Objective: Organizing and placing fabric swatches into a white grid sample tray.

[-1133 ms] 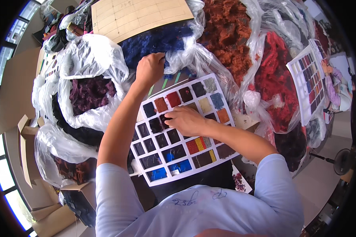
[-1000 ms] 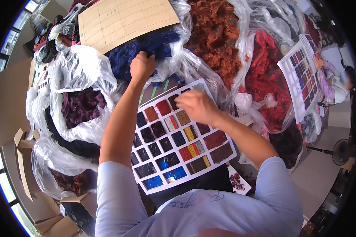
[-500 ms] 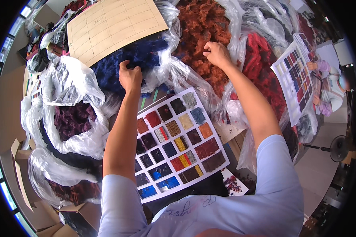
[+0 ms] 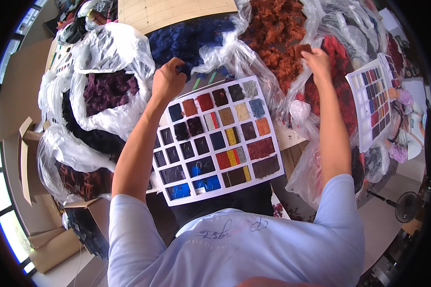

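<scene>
My left hand is closed on a dark navy tuft of fluffy fabric, just in front of a pile of navy fluffy pieces. Between the fingertips of my right hand is a small flat rust-brown fabric piece. That hand hovers by the edge of a plastic bag of rust-orange fluffy pieces. A white swatch board lies tilted in front of me, its grid windows filled with fabric samples in red, brown, black, blue, grey and yellow.
A bag of dark purple pieces stands at left, a heap of red ones at right. Ruled tan cardboard covers the far navy pile. At far right, another person holds a second swatch board. A small fan stands lower right.
Both hands have drawn back from the piles. A navy tuft now shows in my left hand and a rust-brown piece in my right. The view has shifted, bringing the board higher in the picture.
</scene>
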`<action>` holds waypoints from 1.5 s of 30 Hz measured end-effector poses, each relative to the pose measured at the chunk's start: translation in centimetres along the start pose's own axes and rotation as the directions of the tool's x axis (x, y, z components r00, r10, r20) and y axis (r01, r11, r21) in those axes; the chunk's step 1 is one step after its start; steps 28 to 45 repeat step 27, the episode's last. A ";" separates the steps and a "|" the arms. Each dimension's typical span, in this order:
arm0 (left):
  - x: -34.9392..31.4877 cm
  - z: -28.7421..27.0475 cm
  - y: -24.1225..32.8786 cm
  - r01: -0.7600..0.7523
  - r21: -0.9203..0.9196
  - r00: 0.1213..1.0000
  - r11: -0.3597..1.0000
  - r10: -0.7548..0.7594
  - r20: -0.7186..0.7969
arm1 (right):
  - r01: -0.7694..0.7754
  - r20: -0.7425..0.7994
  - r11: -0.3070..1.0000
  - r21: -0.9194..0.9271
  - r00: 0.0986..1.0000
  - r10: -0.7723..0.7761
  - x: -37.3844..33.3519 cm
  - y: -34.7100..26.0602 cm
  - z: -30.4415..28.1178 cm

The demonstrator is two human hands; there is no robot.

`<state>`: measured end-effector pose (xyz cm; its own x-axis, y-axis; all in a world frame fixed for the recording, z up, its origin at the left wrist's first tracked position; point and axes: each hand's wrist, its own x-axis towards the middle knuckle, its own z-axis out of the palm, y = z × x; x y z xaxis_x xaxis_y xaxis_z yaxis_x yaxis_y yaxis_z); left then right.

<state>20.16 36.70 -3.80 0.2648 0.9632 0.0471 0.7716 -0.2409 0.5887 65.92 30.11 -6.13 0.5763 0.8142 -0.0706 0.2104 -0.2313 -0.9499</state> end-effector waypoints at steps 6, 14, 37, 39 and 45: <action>-9.5 -3.1 -3.0 0.212 -0.395 0.967 0.894 -0.133 0.218 | -0.055 0.412 0.995 -0.089 0.907 0.087 -12.2 -2.5 -1.8; -18.9 1.5 -6.1 0.312 -0.413 0.934 0.856 -0.197 0.298 | 0.313 0.765 0.941 -0.128 0.635 -0.107 -25.0 -0.3 15.9; -16.3 3.2 -5.7 -0.147 0.018 0.965 0.989 0.139 0.221 | 0.764 0.702 0.487 -0.423 0.616 -0.358 -26.7 1.3 21.0; -16.3 3.2 -5.7 -0.147 0.018 0.965 0.989 0.139 0.221 | 0.764 0.702 0.487 -0.423 0.616 -0.358 -26.7 1.3 21.0; -16.3 3.2 -5.7 -0.147 0.018 0.965 0.989 0.139 0.221 | 0.764 0.702 0.487 -0.423 0.616 -0.358 -26.7 1.3 21.0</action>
